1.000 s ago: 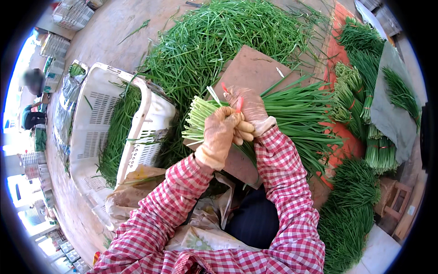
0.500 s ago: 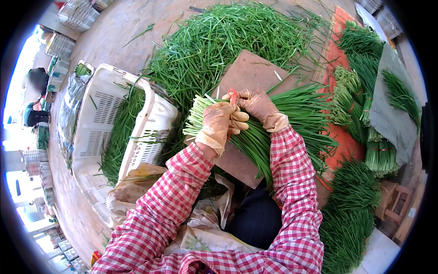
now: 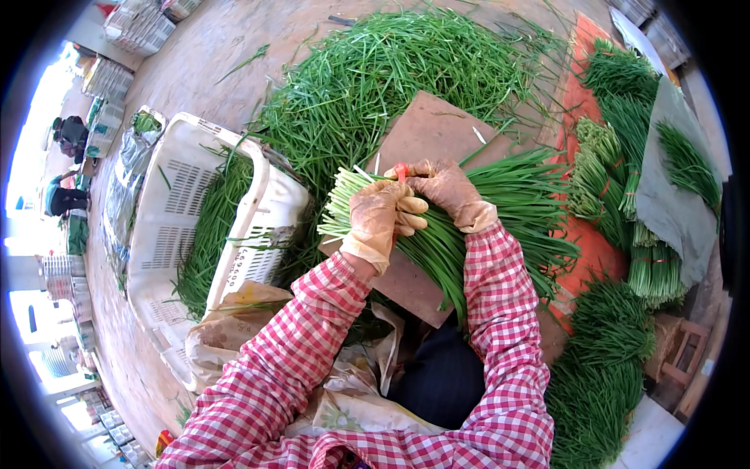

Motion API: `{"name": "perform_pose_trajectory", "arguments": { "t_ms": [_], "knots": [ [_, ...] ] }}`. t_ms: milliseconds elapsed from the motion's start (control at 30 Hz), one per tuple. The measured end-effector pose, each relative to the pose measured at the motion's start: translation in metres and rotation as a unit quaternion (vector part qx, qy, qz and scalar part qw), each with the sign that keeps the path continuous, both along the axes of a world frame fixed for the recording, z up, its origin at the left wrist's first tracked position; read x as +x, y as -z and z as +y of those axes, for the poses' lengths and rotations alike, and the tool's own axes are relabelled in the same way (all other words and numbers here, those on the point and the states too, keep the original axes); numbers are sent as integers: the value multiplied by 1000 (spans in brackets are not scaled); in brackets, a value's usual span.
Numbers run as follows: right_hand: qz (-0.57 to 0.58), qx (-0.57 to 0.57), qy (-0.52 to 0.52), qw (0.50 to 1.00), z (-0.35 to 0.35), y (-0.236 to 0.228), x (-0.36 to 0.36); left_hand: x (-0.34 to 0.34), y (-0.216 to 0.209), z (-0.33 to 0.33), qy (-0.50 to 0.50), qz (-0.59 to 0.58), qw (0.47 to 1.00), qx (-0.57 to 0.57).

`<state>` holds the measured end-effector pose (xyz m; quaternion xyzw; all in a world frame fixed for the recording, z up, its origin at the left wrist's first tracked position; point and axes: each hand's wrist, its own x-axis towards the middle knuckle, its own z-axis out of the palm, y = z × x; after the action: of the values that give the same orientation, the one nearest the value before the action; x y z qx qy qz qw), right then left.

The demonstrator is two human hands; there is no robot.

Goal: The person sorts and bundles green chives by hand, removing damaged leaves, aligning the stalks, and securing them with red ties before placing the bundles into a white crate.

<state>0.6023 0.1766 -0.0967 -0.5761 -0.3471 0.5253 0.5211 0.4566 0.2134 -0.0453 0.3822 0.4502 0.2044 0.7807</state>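
A thick bundle of garlic chives [image 3: 512,187] lies across a brown board, pale cut ends to the left, green leaves fanning right. On top of it, both gloved hands meet at a red tie [image 3: 401,170]. My left hand [image 3: 376,215] is closed near the pale ends, its fingers curled at the tie with the fingertips hidden in part. My right hand [image 3: 448,191] pinches the tie from the other side, thumb and fingers together. The brown board [image 3: 437,129] sits beneath the bundle, partly covered.
A large heap of loose chives [image 3: 391,70] lies beyond the board. To the left stands a white plastic crate [image 3: 254,203] with greens inside. Tied bundles [image 3: 656,270] and an orange sheet [image 3: 598,242] are at right, partly under a grey cloth [image 3: 676,187]. Another person [image 3: 66,195] is far left.
The red tie has been drawn lower between my hands, and less of it stands up. The hands stay at the same spot on the bundle. The view has shifted slightly.
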Motion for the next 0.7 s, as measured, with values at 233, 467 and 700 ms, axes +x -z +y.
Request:
{"name": "perform_pose_trajectory", "arguments": {
  "t_ms": [233,467,700],
  "knots": [
    [-63,46,-13,997,-8,2,-7,0,8,1,-10,-29,999,-17],
    [-13,68,-1,998,-25,-16,-10,5,4,-8,-43,-2,999,19],
    [-155,7,143,977,-26,-23,-37,-3,-7,-24,10,28,998,55]
  ]
}}
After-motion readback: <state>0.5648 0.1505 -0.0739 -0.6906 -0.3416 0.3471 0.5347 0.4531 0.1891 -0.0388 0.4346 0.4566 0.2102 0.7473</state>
